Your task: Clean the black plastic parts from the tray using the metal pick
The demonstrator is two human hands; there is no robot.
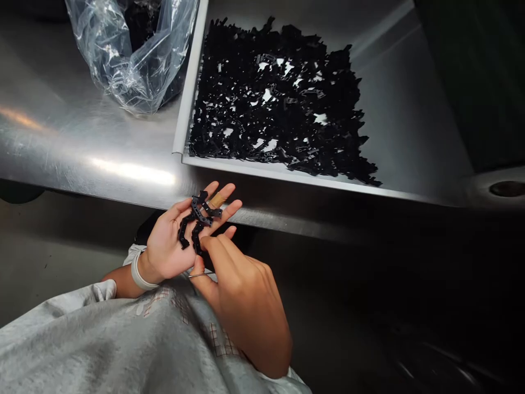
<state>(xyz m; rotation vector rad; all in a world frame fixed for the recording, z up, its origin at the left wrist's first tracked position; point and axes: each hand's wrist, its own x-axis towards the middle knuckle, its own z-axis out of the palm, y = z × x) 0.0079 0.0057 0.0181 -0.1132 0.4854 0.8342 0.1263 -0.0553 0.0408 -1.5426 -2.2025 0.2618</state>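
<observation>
My left hand [170, 246] is palm up with its fingers stretched out, and a tan bandage [217, 200] wraps one finger. Several small angular black plastic parts [200, 214] lie loose across its palm and fingers. My right hand [246, 284] comes in from the lower right, thumb and forefinger closed at the lower end of one black plastic part [196, 236]. The exact contact is partly hidden by the fingers. A thin metal piece [200, 274] crosses the right thumb; whether it is a ring or a tool I cannot tell.
Beyond the hands, a shallow tray with a pale rim [254, 167] holds a wide heap of similar black parts [279, 104]. To its left, a clear plastic bag [139, 71] with dark contents stands on the metal table [53, 131]. The table's front edge runs just past my fingers.
</observation>
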